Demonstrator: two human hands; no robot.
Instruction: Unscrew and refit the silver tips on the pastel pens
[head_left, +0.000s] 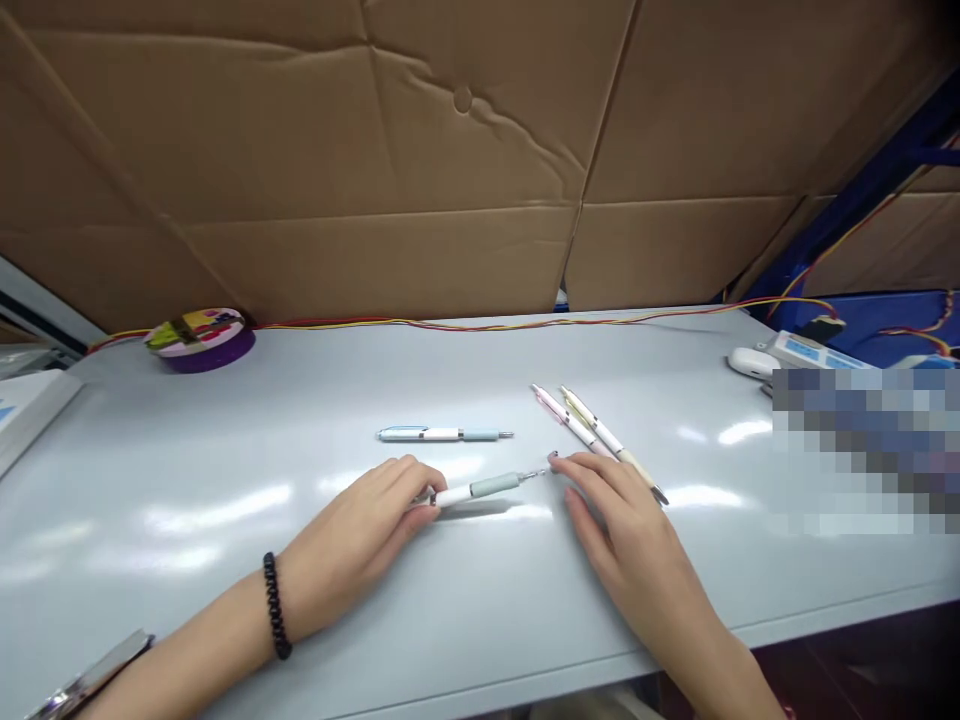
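While the left hand (375, 525) pinched a slim white-and-pale-green plastic pen (495, 485) rearward, apparently to keep its pointed silvery metal tip (532, 475) accessible, the right hand (630, 530) curved nearby, fingers narrowly parted, any hold unclear.

L hand (379, 530) in thumb-index pinch, R hand (626, 530) palm dn, thumb apart from index, forearms (210, 635) angled inwd

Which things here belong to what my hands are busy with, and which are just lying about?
Likely part of it:
- green-grip pen, in your left hand, right hand near its tip
- light-blue pen, pink pen, cream pen, close by

Apparently just lying about:
- purple round box
- red and yellow wires
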